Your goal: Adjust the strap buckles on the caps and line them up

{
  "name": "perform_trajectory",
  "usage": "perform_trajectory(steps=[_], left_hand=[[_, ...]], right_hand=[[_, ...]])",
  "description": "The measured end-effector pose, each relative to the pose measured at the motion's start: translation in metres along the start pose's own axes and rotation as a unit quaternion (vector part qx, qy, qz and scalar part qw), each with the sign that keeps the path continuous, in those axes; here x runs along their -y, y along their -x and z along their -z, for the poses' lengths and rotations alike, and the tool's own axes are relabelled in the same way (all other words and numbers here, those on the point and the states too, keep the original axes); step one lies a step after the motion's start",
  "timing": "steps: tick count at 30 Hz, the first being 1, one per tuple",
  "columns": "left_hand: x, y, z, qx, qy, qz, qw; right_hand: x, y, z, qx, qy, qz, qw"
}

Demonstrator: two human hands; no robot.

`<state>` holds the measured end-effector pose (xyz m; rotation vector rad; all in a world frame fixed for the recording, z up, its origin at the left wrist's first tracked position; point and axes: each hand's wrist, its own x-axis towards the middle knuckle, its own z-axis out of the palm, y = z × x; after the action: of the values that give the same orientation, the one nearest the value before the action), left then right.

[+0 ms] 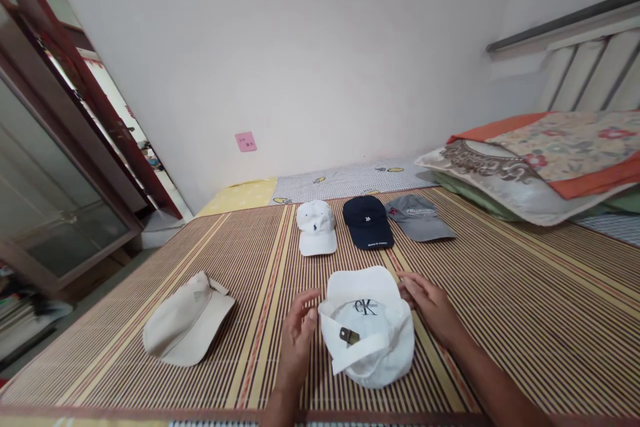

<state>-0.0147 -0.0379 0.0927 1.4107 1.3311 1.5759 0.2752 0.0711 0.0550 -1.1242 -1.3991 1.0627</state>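
A white cap (387, 357) with a dark CK mark lies on the striped mat (260, 320), brim pointing away and its back strap and metal buckle facing me. My left hand (299, 333) is beside its left edge, fingers apart and holding nothing. On the other side, my right hand (430, 303) has its fingers spread near the brim's right edge, with nothing gripped. Farther back stand a white cap (317, 227), a navy cap (369, 221) and a grey cap (420, 217) in a row. A beige cap (185, 323) rests on its side at the left.
Folded bedding with a floral cover (575, 147) is piled at the back right, below a radiator (595, 70). A pink note (245, 141) is on the wall. At the left are a glass-panelled cabinet (45, 187) and a doorway.
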Motion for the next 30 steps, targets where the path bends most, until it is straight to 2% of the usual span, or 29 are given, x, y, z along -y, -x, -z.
perform_trajectory(steps=[5, 8, 9, 11, 13, 15, 18, 21, 24, 30], left_hand=[[-0.023, 0.013, 0.003, 0.009, -0.060, -0.040, 0.997], [-0.046, 0.015, 0.004, 0.070, -0.094, -0.052, 0.992], [-0.053, 0.015, 0.004, 0.101, -0.104, -0.051, 0.988], [-0.062, 0.014, 0.004, 0.159, -0.124, -0.041, 0.979], [-0.067, 0.011, 0.002, 0.192, -0.142, -0.022, 0.971], [-0.067, 0.008, -0.001, 0.199, -0.148, -0.010, 0.969], [-0.069, 0.001, -0.007, 0.196, -0.171, -0.003, 0.966], [-0.072, -0.009, -0.011, 0.209, -0.237, 0.007, 0.949], [-0.073, -0.022, -0.011, 0.219, -0.272, 0.018, 0.937], [-0.070, -0.040, -0.011, 0.264, -0.214, 0.057, 0.939]], right_hand=[[0.011, 0.008, -0.001, -0.058, -0.039, 0.013, 0.997], [0.042, 0.020, 0.001, -0.066, -0.024, 0.054, 0.996], [0.058, 0.026, 0.001, -0.044, -0.010, 0.072, 0.996], [0.091, 0.041, -0.002, 0.051, 0.042, 0.100, 0.993], [0.120, 0.057, -0.009, 0.141, 0.125, 0.149, 0.971], [0.136, 0.070, -0.019, 0.187, 0.200, 0.182, 0.944], [0.138, 0.079, -0.033, 0.234, 0.264, 0.192, 0.916], [0.133, 0.078, -0.037, 0.257, 0.285, 0.173, 0.907], [0.136, 0.075, -0.033, 0.264, 0.282, 0.135, 0.913], [0.155, 0.073, -0.017, 0.293, 0.214, 0.071, 0.929]])
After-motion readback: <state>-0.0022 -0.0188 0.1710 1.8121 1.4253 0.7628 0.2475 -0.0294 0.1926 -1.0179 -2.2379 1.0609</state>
